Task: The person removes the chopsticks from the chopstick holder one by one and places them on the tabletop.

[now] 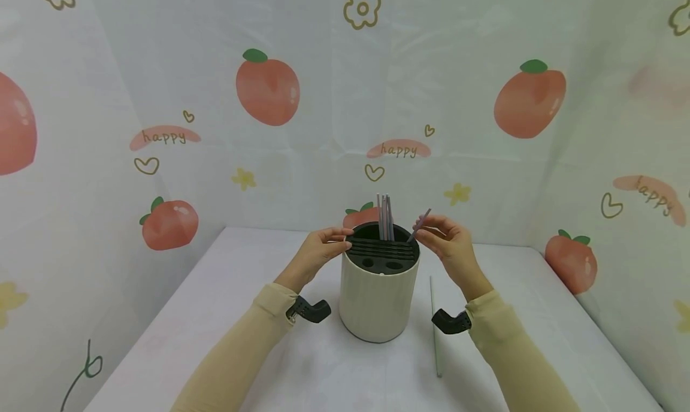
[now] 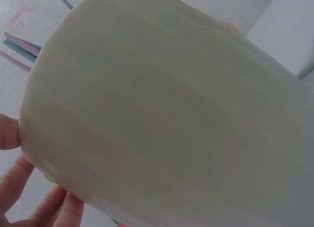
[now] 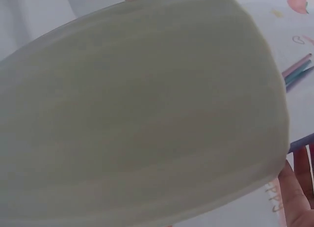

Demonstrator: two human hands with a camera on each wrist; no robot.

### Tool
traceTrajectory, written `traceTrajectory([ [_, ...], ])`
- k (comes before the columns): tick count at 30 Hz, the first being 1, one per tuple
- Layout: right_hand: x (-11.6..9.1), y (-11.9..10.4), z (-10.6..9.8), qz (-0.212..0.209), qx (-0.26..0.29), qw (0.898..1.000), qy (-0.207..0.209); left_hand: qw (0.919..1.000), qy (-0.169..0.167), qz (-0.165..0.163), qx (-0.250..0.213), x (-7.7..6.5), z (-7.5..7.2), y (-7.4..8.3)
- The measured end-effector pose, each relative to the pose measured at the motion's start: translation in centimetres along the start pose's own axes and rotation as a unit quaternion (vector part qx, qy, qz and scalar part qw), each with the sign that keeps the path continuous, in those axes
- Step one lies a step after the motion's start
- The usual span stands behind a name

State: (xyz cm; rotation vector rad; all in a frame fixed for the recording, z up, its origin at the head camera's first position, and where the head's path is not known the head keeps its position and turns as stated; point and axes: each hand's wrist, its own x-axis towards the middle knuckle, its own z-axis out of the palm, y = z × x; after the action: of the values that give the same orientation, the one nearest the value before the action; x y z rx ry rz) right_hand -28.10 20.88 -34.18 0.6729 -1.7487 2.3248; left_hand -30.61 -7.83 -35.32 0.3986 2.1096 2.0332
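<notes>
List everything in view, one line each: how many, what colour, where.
Table: 1, white, across the foreground
Cloth: 1, white with red fruit prints, behind the table
Holder: 1, cream, on the table
Insert: 1, black, in the holder's top
Upright sticks: several, exact count unclear, pink, blue and purple, in the holder
Held stick: 1, purple, in the right hand
Green stick: 1, pale green, on the table
Wrist cameras: 2, black, one per wrist
Sleeves: 2, beige, on the arms
Hands: 2, bare, left touching the holder's rim, right pinching the held stick
</notes>
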Motion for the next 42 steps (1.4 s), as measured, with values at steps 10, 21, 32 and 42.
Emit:
traceTrajectory([
  [10,0.2,0.5,0.3,0.007,-0.067,0.997,0.020,1.0000,0.001,0.000,0.001,-0.1,0.0,0.0],
  [21,3.0,-4.2,1.1,-0.056,-0.005,0.997,0.054,0.9999,0.002,-0.003,0.012,0.0,0.0,0.0],
  [32,5.5,-11.0,-1.1,-0.142,0.158,0.949,0.235,1.0000,0.000,0.003,0.009,-0.1,-0.1,0.0],
  [42,0.4,-4.4,-8.4,0.049,0.068,0.975,0.205,1.0000,0.002,0.000,0.008,0.0,-0.1,0.0],
])
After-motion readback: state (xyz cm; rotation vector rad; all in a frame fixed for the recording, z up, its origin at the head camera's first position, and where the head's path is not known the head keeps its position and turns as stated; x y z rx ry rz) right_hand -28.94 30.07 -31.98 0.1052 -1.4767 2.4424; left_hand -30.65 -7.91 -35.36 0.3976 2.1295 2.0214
